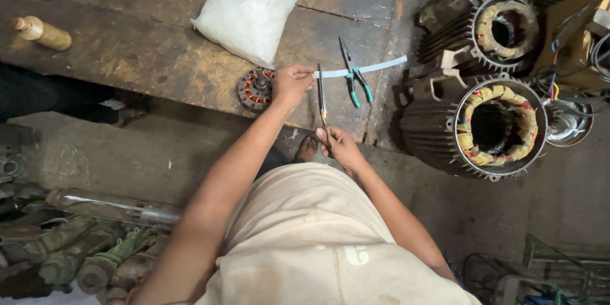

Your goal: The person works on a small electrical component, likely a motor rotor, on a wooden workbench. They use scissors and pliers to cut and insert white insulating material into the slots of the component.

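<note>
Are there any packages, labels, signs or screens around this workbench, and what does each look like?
White translucent plastic bag: lies at the top middle of the dark wooden bench, bulging, roughly wedge-shaped, closed, with no print visible.
Pale marking on the cream cloth garment: low in the picture on the person's front, small and faded.
No signs or screens are in view.

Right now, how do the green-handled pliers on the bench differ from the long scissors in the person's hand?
The green-handled pliers lie untouched on the wooden bench; the long scissors are gripped by the right hand. The pliers are shorter, with coloured grips; the scissors look plain and dark. Both stand open near the white strip.
</note>
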